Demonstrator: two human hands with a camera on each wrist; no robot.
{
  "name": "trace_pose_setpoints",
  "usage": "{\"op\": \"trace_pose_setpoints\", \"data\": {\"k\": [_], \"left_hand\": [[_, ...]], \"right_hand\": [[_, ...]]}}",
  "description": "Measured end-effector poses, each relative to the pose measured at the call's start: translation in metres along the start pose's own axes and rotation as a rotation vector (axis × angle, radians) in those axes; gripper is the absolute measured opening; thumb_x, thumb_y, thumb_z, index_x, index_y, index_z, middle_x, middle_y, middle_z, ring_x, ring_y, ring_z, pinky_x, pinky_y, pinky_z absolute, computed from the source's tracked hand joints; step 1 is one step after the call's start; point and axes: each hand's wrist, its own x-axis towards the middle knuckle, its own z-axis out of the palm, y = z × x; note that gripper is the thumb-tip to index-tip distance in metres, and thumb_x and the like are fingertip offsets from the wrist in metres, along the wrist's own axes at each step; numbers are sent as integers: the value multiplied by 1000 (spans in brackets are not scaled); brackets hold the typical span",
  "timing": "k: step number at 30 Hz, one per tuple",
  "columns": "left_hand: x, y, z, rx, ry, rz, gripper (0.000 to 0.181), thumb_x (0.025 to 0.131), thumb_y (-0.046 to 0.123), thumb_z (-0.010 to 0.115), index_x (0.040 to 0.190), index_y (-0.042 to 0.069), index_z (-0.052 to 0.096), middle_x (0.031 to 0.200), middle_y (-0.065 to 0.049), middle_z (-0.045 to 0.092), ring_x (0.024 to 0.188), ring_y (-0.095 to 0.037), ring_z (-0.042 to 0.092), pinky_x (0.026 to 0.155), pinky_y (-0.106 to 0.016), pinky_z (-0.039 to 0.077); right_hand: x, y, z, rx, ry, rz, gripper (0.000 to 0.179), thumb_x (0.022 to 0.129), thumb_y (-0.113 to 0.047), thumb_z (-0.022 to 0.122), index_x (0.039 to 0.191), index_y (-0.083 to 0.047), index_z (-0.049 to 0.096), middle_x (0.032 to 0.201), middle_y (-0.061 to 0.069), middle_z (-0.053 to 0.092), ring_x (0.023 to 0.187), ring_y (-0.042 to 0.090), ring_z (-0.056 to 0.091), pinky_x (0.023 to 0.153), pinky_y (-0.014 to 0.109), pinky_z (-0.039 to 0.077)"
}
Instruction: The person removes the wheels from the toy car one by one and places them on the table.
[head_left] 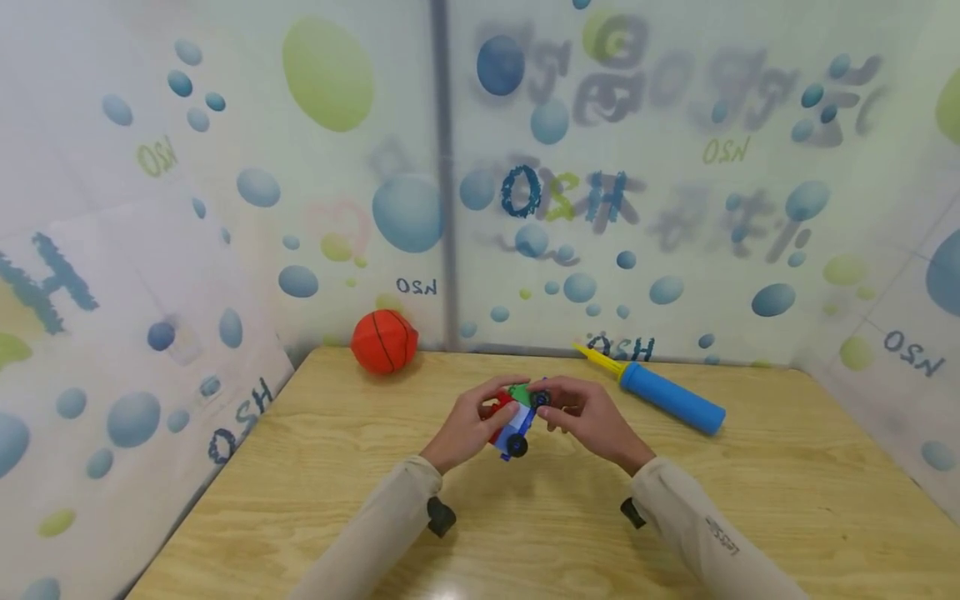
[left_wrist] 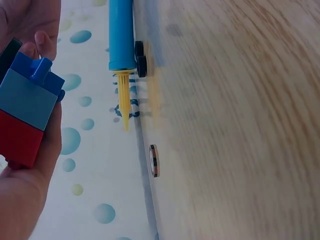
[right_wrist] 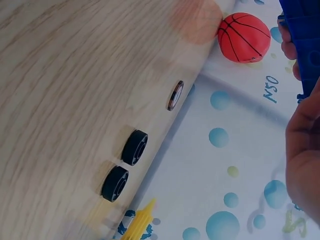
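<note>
Above the table's middle is a toy car [head_left: 517,419] in red, green, white and blue, with black wheels. My left hand [head_left: 468,421] grips its left side, thumb on top. My right hand [head_left: 592,417] pinches a black wheel [head_left: 540,399] at its far right side. A second wheel [head_left: 516,446] sits at the near end. In the left wrist view, the car's red and light blue blocks [left_wrist: 31,102] rest against the left hand [left_wrist: 42,165]. The right wrist view shows the car's dark blue underside [right_wrist: 306,45] by the right hand [right_wrist: 305,150].
A red toy basketball [head_left: 384,342] sits at the table's back left. Toward the back right lies a blue pump [head_left: 671,397] with a yellow nozzle [head_left: 600,359]. Two loose black wheels [right_wrist: 135,147] and a small round disc [right_wrist: 175,95] stand on the wooden table [head_left: 315,500].
</note>
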Motion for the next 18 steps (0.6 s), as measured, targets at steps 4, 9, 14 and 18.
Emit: {"op": "trace_pose_setpoints", "data": {"k": [4,9,14,18], "left_hand": [[1,-2,0,-15,-2,-25,44,99,22,63,142,26,54,136,-9,59,101,-22,66,90,-38,59],[1,-4,0,-12,-30,-59,49,96,20,68,141,30,52,120,-12,64,95,-21,64,81,-34,58],[0,-4,2,10,-59,-65,47,99,24,64,143,27,47,105,-12,62,84,-18,58,69,-28,51],[-2,-1,5,22,-65,-37,46,101,23,61,144,28,47,110,-12,62,88,-18,58,73,-27,51]], "right_hand": [[1,-3,0,12,-16,21,29,98,-16,65,126,-13,67,108,14,71,77,32,67,65,29,55],[2,-5,2,15,-19,41,27,97,-13,66,124,-12,68,104,13,71,75,32,66,62,29,54],[2,-4,3,-1,-7,58,24,96,-16,68,120,-14,69,94,11,71,73,34,66,62,31,56],[3,-4,3,-9,17,65,22,94,-20,71,115,-14,71,86,12,69,66,26,65,60,32,56]]}}
